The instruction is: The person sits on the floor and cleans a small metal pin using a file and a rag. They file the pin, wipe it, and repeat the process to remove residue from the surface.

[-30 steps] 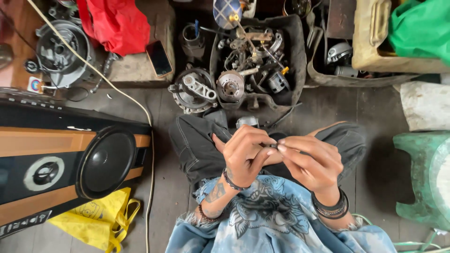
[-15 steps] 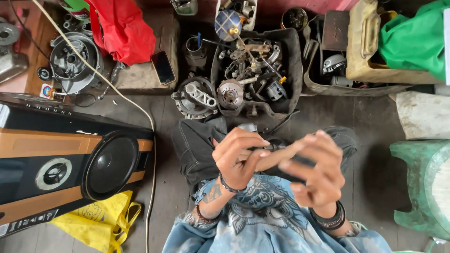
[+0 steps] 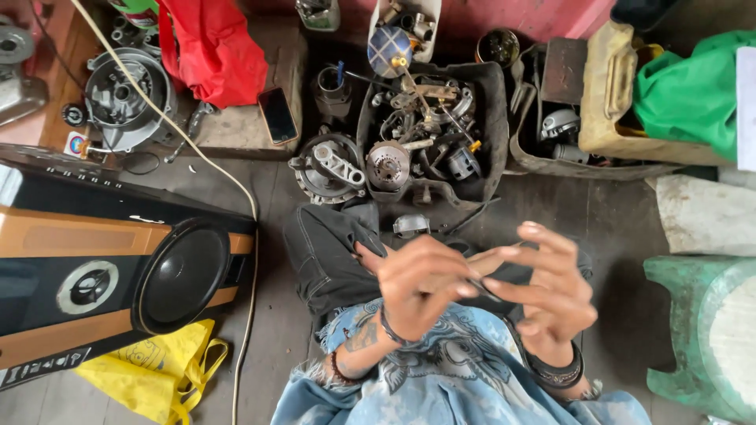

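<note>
While hands meet, left hand (image 3: 421, 287), right hand (image 3: 547, 295) pinch thin dark part (image 3: 482, 285).

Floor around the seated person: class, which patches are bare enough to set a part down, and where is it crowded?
Bare floor lies between the right hand and green stool, and between the speaker and left hand. Crowded: the black parts tray ahead.

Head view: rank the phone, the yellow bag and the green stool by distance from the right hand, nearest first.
From the right hand:
1. Green stool, at the right edge, beside that hand.
2. Phone, up left on the wooden block.
3. Yellow bag, lower left, under the speaker.
</note>
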